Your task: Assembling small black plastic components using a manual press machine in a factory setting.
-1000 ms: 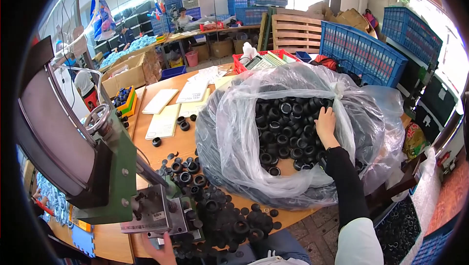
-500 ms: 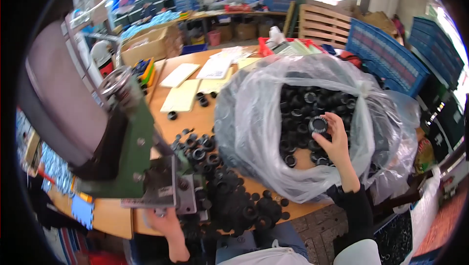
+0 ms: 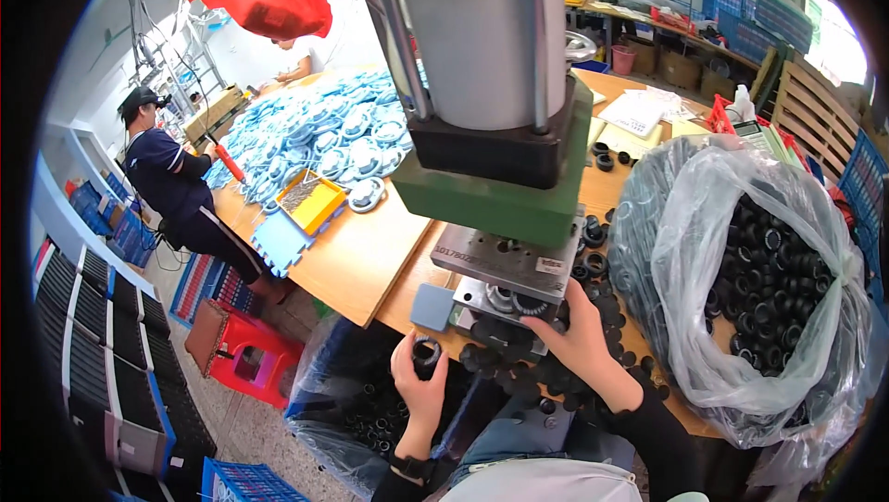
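Head view: L grip (image 3: 419,386) pinches blk ring (image 3: 427,367), hole axis approx. twd cam; R grip (image 3: 582,340) at press (image 3: 500,194), hold unclear.

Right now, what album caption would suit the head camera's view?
Left hand holds a black ring, right hand at a green metal press, near a translucent plastic bag of round black parts.
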`<move>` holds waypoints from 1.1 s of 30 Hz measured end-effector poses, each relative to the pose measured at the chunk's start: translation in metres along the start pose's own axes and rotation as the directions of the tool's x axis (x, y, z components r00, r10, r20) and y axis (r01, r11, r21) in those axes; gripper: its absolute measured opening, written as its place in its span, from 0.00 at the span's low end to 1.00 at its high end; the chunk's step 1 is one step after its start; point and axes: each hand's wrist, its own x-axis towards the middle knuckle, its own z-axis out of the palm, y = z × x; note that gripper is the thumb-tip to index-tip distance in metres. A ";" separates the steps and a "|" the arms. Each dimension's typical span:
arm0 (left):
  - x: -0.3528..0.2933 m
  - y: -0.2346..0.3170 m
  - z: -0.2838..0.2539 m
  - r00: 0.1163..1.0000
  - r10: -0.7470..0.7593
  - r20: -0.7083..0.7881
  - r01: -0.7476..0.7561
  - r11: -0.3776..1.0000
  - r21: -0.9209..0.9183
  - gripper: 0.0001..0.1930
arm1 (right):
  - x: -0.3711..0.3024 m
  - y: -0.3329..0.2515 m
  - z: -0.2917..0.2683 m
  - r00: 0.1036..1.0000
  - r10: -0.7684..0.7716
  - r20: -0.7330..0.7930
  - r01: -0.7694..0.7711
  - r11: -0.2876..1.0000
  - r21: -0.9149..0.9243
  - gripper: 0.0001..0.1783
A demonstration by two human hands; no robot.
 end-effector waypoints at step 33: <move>0.038 -0.077 0.072 0.903 0.204 0.379 -0.321 0.905 0.280 0.21 | -0.088 -0.013 -0.072 0.919 0.066 -0.388 -0.205 0.922 -0.328 0.31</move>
